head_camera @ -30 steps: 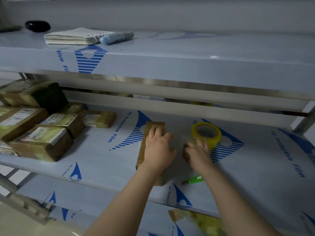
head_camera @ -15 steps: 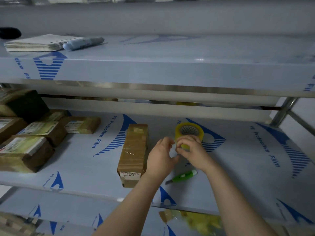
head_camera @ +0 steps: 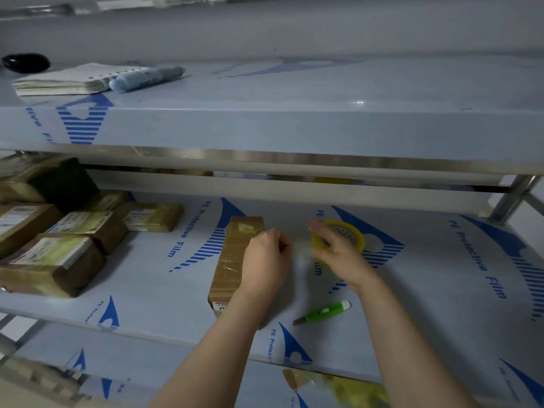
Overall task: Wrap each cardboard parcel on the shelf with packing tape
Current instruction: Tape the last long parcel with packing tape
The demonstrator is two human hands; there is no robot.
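Observation:
A long brown cardboard parcel (head_camera: pixel 234 260) lies on the middle shelf (head_camera: pixel 441 290), with glossy tape over its top. My left hand (head_camera: pixel 266 257) hovers just right of the parcel, its fingers curled and pinching the loose end of the tape. My right hand (head_camera: pixel 335 253) grips the yellow tape roll (head_camera: pixel 354 238), lifted slightly off the shelf. A faint, blurred strip of clear tape (head_camera: pixel 303 251) stretches between the two hands. The parcel's near right edge is hidden behind my left wrist.
A green utility knife (head_camera: pixel 323 313) lies on the shelf below my right wrist. Several labelled parcels (head_camera: pixel 59 254) are stacked at the left. The upper shelf holds a notepad (head_camera: pixel 67 79), a marker (head_camera: pixel 147 78) and a black object (head_camera: pixel 25 62). Yellow scraps (head_camera: pixel 353 390) lie on the lower shelf.
My left hand left the parcel and met my right hand at the tape roll. The hands have since drawn apart, with a strip of tape between them.

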